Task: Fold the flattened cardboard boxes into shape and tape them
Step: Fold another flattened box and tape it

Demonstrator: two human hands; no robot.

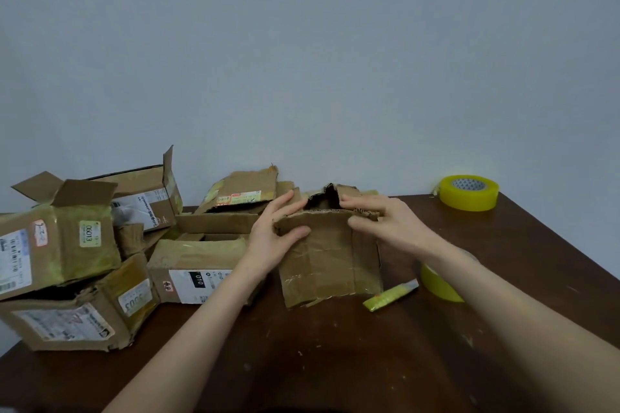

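Head-camera view: a person's left hand (281,231) and right hand (379,218) pinch the ragged top edge of a small cardboard box (330,261) standing on the tabletop (302,362), thumbs on the near wall, fingers reaching over toward the open mouth. The box sits squarely between the two hands, opening upward, its top apparently not yet closed. Taping looks likely to fall to the right hand: one yellow tape roll (436,285) lies just beside that forearm, and a second tape roll (469,193) sits farther out beyond it, well apart. Off to the left hand's outer side, worn boxes (67,245) are heaped.
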